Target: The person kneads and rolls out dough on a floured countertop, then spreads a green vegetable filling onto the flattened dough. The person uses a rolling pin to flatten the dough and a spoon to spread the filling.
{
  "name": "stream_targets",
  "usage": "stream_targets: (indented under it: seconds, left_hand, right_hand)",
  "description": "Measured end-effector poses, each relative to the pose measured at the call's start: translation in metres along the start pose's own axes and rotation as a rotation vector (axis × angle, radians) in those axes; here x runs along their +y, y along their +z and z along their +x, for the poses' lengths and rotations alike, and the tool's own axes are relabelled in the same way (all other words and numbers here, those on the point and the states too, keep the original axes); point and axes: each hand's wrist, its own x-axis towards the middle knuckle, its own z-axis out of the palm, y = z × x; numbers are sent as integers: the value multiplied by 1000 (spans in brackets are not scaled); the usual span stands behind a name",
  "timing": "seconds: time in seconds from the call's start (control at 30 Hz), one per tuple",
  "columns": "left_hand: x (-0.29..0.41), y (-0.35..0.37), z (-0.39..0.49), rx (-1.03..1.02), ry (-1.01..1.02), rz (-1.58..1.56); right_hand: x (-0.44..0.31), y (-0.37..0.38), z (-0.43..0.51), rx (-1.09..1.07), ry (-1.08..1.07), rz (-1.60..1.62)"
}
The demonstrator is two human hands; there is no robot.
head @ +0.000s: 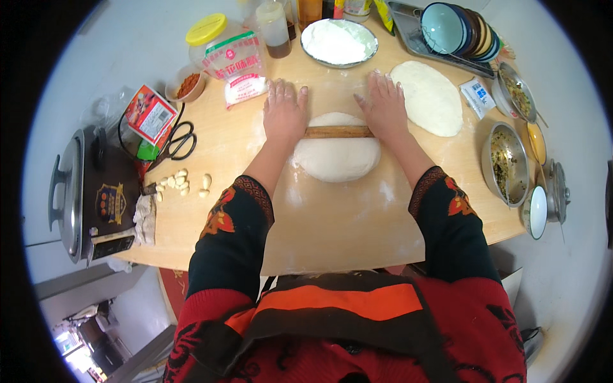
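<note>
A wooden rolling pin lies across an oval piece of dough on the floured wooden table. My left hand rests over the pin's left end, fingers stretched forward and thumb apart. Over the right end lies my right hand, also with extended fingers. Both palms hide the pin's ends, and neither hand visibly wraps around it. To the right of my right hand is a flat, rolled oval of dough. Beyond the hands stands a bowl of white flour.
At left are an electric cooker, black-handled scissors, peeled garlic cloves and a white seasoning bag. At right stand a metal bowl of chopped filling, a smaller filled bowl and stacked enamel bowls on a tray.
</note>
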Motion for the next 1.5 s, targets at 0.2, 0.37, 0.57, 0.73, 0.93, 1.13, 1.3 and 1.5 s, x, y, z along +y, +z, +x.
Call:
stream_targets:
  seconds: [0.2, 0.37, 0.57, 0.73, 0.93, 1.13, 1.3, 1.5]
  left_hand:
    - [10, -22, -113, -71, 70, 89]
    - [31, -61, -215, -144, 174, -8]
    - [35, -54, -208, -98, 205, 22]
    - [35, -72, -139, -180, 67, 34]
    - [27, -34, -121, -8, 168, 58]
    - [10, -10, -32, -86, 226, 179]
    - [12, -17, -45, -93, 217, 46]
    - [9, -28, -91, -221, -462, -795]
  right_hand:
    - [-19, -41, -98, -101, 6, 219]
    - [-30, -99, -179, -290, -55, 312]
    - [-12, -71, -183, -257, -128, 223]
    - [-13, -78, -100, -73, -39, 250]
    - [-9, -47, -92, -204, -82, 220]
    - [1, -4, -25, -111, -48, 152]
    - [-5, -27, -48, -161, -28, 191]
    - [-17, -107, -87, -554, 401, 213]
